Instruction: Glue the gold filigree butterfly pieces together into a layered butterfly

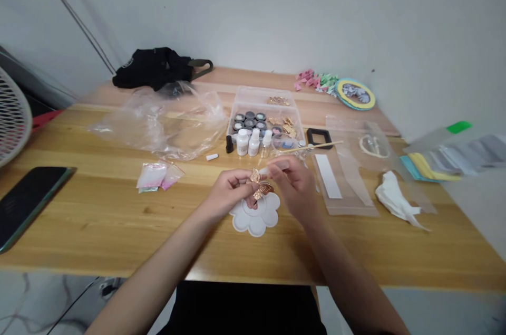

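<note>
Between the thumb and fingers of my left hand (233,190) is a gold butterfly-shaped metal ornament (258,185), held above a white flower-shaped palette (256,225). My right hand (293,187) pinches a small whitish translucent tube (280,165), its white tip at the ornament's upper edge; whether they touch I cannot tell. A thin wooden stick (316,146) shows just behind the right hand, and I cannot make out whether the fingers touch it. The palette's upper part is hidden by the left hand and the ornament.
Behind my hands stand white bottles (242,143) and a clear compartment box (296,113) with dark jars and gold pieces. Left lie a clear plastic bag (158,124), small packets (154,175) and a phone (29,203). Right are a black frame (319,139) and crumpled tissue (397,199).
</note>
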Tool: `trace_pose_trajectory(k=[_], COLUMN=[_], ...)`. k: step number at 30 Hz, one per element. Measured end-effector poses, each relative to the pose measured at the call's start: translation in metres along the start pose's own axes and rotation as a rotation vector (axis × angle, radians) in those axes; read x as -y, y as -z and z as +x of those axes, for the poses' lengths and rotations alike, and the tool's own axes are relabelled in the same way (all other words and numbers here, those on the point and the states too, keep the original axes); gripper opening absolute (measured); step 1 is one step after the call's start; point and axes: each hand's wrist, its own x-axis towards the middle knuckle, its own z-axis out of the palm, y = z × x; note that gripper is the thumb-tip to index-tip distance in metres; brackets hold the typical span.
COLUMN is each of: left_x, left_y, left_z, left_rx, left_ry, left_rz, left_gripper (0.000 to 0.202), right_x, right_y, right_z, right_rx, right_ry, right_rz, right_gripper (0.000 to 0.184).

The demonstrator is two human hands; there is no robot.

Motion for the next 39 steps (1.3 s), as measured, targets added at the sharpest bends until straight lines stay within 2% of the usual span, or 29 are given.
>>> trace_pose_trajectory(k=[9, 20, 33, 39], left_x=[0.002, 0.001, 0.001, 0.002], left_y=[0.001, 0.0, 0.0, 0.0], left_z=[0.0, -0.001, -0.001, 0.0], left_rx=[0.013, 0.027, 0.031, 0.034], left_ry=[-0.004, -0.012, 0.015, 0.016], left_rz=[-0.022, -0.028, -0.042, -0.044], left_gripper=[0.024, 0.017, 0.015, 0.014], right_x=[-0.004, -0.007, -0.009, -0.011], right_y=[-0.001, -0.002, -0.005, -0.006], right_z=[-0.001, -0.001, 0.002, 0.002], right_rx=[-0.014, -0.012, -0.049, -0.05], right_ry=[-0.07, -0.135, -0.297, -0.321], right_rz=[0.073, 0.134, 0.279, 0.31], right_gripper=[0.013, 0.016, 0.028, 0.032])
